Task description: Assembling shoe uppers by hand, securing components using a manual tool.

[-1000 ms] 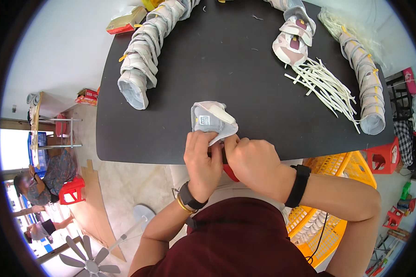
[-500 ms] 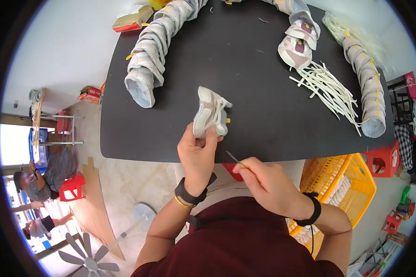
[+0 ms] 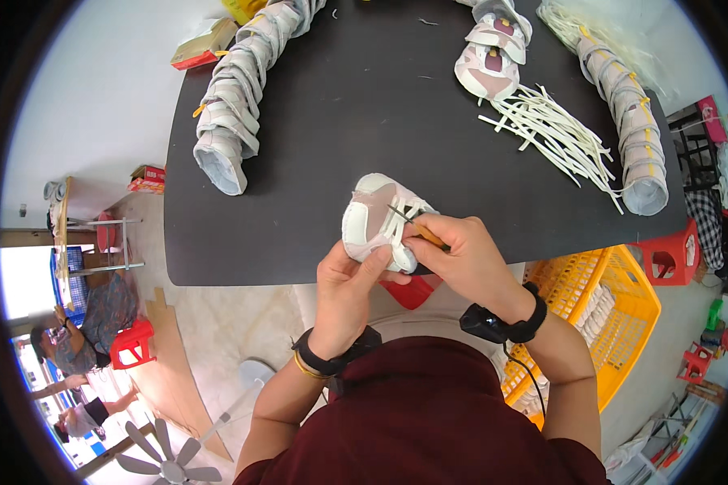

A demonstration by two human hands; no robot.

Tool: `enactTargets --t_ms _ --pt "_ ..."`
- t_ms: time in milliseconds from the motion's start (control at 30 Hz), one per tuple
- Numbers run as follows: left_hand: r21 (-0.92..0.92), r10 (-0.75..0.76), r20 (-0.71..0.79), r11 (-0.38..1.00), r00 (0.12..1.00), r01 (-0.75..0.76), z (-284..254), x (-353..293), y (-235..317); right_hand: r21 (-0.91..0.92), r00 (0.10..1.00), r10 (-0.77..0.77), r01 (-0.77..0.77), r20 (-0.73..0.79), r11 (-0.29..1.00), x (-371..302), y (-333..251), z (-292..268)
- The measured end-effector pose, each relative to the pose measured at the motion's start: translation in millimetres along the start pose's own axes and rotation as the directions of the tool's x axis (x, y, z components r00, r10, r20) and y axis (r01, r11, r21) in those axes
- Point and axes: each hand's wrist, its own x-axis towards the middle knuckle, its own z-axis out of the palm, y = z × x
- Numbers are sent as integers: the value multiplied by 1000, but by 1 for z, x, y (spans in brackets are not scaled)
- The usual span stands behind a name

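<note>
My left hand (image 3: 344,291) is closed on the lower end of a small white and pinkish shoe upper (image 3: 366,212), held over the table's near edge. White laces run across the upper. My right hand (image 3: 477,255) grips a thin pointed tool with a wooden handle (image 3: 431,234), like an awl or lacing hook. Its dark metal tip lies over the laces, and the right fingers are close against the shoe. I cannot tell whether the tip is under a lace. A bundle of loose white laces (image 3: 554,133) lies farther right on the table.
On the black table (image 3: 323,137) lie nested shoe uppers at left (image 3: 236,101), more uppers (image 3: 487,71) beside the laces, and another nested row (image 3: 629,121) at right. A yellow crate (image 3: 637,323) and red stool (image 3: 673,255) stand right; a fan (image 3: 172,470) is lower left. People sit far left.
My right hand has moved up from below the table edge and brought the tool to the laces. The shoe upper has turned in my left hand, showing more of its side.
</note>
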Motion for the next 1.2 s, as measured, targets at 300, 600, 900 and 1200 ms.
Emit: enactTargets --t_ms 300,600,900,1200 --pt "127 41 -65 991 997 -32 7 0 4 -537 930 -319 178 -182 825 -3 4 15" --pt "799 407 529 55 745 -598 -5 1 35 -75 972 -53 36 -231 997 -42 -22 -62" --pt "655 296 747 -176 595 -735 5 -4 28 -543 869 -309 485 387 685 -4 -35 -49" --pt "884 646 281 114 710 -454 4 4 10 -575 909 -394 398 138 715 -29 -32 -27"
